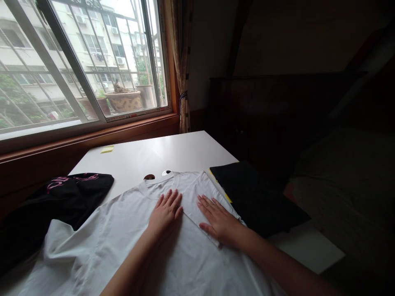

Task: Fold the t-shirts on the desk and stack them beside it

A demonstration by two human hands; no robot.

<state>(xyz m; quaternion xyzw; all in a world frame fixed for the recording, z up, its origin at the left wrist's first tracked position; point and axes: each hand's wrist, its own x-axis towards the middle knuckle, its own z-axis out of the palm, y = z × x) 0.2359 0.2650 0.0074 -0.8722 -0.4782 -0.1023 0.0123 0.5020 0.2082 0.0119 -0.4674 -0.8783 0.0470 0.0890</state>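
Far left: window point(92, 45) with bars outside, pale buildings and greenery beyond; below it, a black garment point(83, 195) with pink lettering, heaped along the near left side of the counter point(173, 150), its lower part lost in shadow. Small yellow slip point(107, 149) near the counter's far left edge. Behind the glass, a brown planter point(123, 101) with a raised pattern. White T-shirt point(120, 230) spread over the near counter, neckline away from the wearer, left sleeve out to the side and rumpled, its edge against the black garment. Just past the collar, a small dark-brown round item point(149, 177), partly covered — cannot tell what it is. Left hand point(166, 210) palm down on the shirt below the collar, fingers extended, gripping nothing. Patterned curtain point(182, 61) tied back at the window's right side. A fabric edge slants across the shirt from the left thumb down toward the right wrist. Right hand point(219, 220) also flat on the shirt, fingers pointing up and left, thumb apart — no grip. Farther right, dark folded cloth point(256, 193), a yellow strip showing along its left edge, beside the shirt.
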